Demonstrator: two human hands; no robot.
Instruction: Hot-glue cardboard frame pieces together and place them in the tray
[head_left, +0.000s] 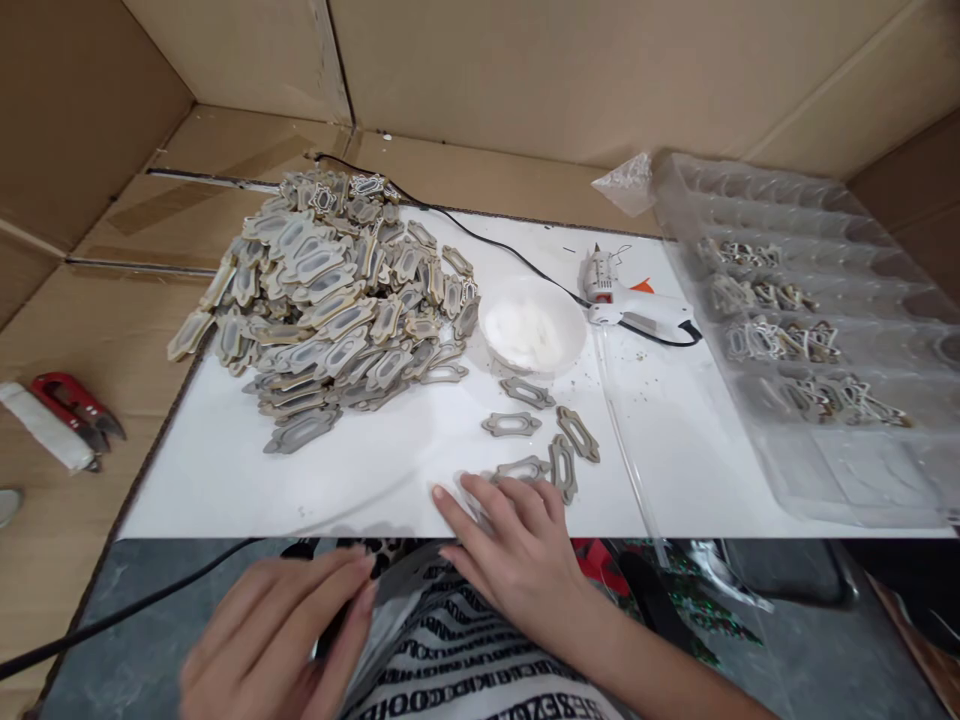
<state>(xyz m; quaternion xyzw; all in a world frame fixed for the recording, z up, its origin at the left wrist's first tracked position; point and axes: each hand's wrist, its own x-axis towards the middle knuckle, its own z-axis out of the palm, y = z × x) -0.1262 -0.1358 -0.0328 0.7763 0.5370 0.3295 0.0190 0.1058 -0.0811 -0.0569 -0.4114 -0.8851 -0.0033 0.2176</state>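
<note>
My right hand (525, 550) lies at the table's front edge with its fingers stretched out. Its fingertips are close to a grey ornate frame-shaped piece (523, 468), and a small clear bit shows by the index finger. Lower left, above my lap, my left hand (274, 635) is closed with thumb and fingers pinched. Something dark shows inside it, too hidden to name. Several more loose frame pieces (511, 424) lie in front of a white bowl (491, 350) with white stuff in it. A large heap of such pieces (322, 290) covers the left of the white board (390, 470).
A white glue gun (645, 312) lies right of the bowl, a clear stick (619, 420) below it. At right stands a clear compartment tray (795, 470) holding small parts. Red thread snips (75, 405) lie far left. A black cord (502, 245) crosses behind. Cardboard walls (600, 70) enclose the back.
</note>
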